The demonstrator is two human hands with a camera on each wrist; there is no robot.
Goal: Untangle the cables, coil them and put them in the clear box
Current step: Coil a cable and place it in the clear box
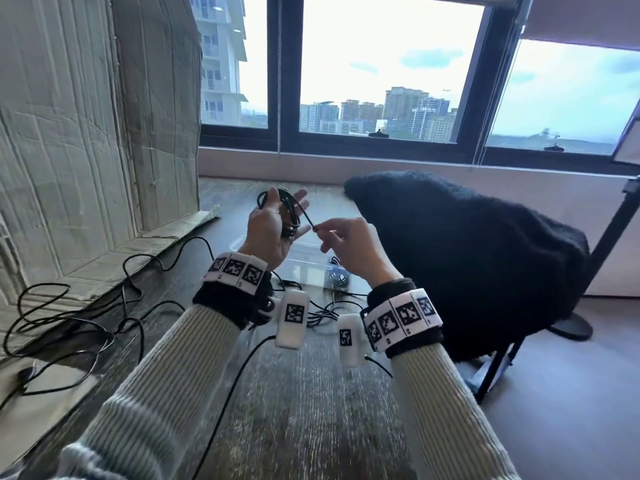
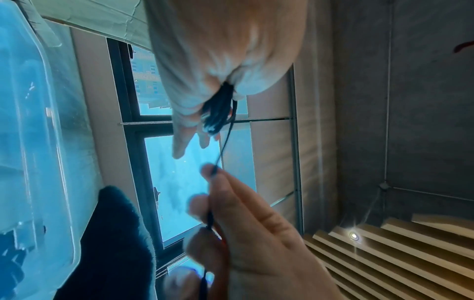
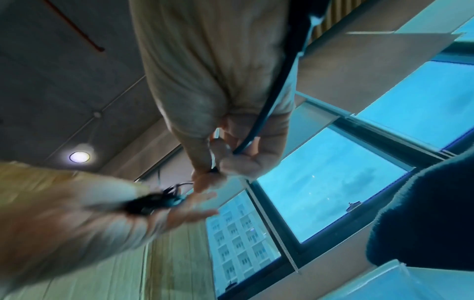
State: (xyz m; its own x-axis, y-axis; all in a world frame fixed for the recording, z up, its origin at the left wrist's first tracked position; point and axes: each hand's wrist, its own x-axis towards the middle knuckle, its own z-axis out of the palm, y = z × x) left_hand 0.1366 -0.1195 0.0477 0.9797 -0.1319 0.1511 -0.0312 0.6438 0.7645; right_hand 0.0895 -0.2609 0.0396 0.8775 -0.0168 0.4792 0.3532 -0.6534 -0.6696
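Note:
My left hand is raised above the table and holds a coil of black cable, thumb clamping the loops against the palm while the fingers stick out. The coil hangs from the left hand in the left wrist view. My right hand pinches the cable's free end between thumb and forefinger, just right of the coil. The right wrist view shows the same pinch by the right hand. The clear box sits open on the table under both hands, with a dark bundle in its near right corner.
More black cables lie tangled on the wooden table at the left, beside flattened cardboard. A chair draped in black fleece stands close on the right. A thin black lead runs up to my left wrist. The window is behind.

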